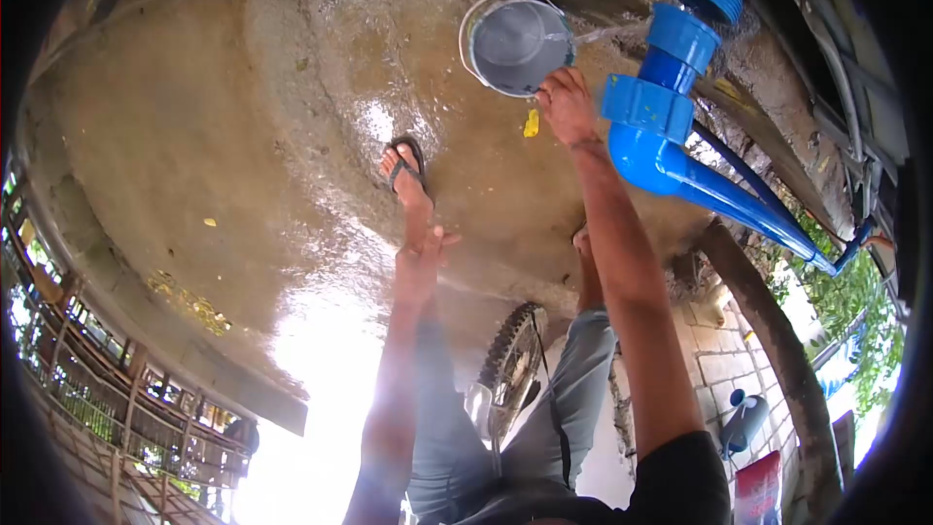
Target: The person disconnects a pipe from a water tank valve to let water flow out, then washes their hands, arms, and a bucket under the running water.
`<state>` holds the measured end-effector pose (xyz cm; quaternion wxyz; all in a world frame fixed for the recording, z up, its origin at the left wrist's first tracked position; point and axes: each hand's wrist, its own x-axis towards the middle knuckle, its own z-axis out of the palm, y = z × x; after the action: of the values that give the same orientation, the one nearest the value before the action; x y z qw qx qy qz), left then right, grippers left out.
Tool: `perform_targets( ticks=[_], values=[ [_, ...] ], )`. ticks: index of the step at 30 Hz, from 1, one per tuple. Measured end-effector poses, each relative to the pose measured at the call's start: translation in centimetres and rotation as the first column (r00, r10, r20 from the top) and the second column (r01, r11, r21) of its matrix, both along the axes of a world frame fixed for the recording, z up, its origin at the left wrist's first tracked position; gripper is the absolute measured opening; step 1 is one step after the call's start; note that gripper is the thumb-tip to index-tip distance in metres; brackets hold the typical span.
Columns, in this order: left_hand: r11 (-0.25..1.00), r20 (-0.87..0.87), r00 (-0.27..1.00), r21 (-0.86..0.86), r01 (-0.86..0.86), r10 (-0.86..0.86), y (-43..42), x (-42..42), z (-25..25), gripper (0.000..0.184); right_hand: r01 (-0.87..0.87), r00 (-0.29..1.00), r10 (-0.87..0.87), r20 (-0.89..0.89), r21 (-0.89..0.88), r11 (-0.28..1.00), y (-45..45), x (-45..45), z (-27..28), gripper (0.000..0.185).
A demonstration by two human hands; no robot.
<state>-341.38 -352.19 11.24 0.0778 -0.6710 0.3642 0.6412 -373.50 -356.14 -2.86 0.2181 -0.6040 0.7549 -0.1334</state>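
Observation:
A round bucket (470,34) with a pale rim stands on the wet concrete floor (214,117), with greyish water in it. My right hand (568,105) is closed on the near right edge of the bucket, fingers curled at the rim. A thin jet of water (598,35) runs into the bucket from the side of the blue pipe. My left hand (425,248) hangs over my left shin with its fingers apart, holding nothing.
Large blue pipe fittings (649,107) rise close to my right forearm, and a blue pipe (748,209) slants down to the right. A yellow leaf (531,123) lies by the bucket. A motorbike wheel (512,360) is between my legs. A fence (107,379) stands left.

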Motion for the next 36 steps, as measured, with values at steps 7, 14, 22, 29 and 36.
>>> perform_targets(
  ticks=[7, 14, 22, 29, 36],
  values=[
    [0.933, -0.171, 0.962, -0.255, -0.253, 0.214, -0.3, 1.7, 0.2, 0.047, 0.216, 0.967, -0.221, 0.126, 0.053, 0.975, 2.1, 6.6, 5.9, 0.027],
    [0.712, -0.361, 0.872, -0.510, -0.482, 0.332, -11.1, -1.5, 4.4, 0.038, 0.541, 0.664, -0.545, 0.511, 0.174, 0.823, 0.2, 15.2, 15.3, 0.032],
    [0.773, -0.311, 0.915, -0.634, 0.000, -0.256, -17.8, -9.8, 5.1, 0.024, 0.549, 0.739, -0.579, 0.346, 0.188, 0.814, 5.2, 12.6, 18.8, 0.031],
    [0.550, -0.106, 0.829, -0.793, 0.263, -0.549, -16.8, -25.4, -1.6, 0.025, 0.580, 0.664, -0.650, 0.370, 0.293, 0.760, 8.6, 6.9, 16.6, 0.030],
    [0.757, -0.210, 0.861, -0.599, 0.261, -0.463, -18.3, -29.3, -3.1, 0.033, 0.758, -0.095, -0.601, 0.793, 0.449, 0.473, 6.3, 1.6, 14.2, 0.036]
  ],
)
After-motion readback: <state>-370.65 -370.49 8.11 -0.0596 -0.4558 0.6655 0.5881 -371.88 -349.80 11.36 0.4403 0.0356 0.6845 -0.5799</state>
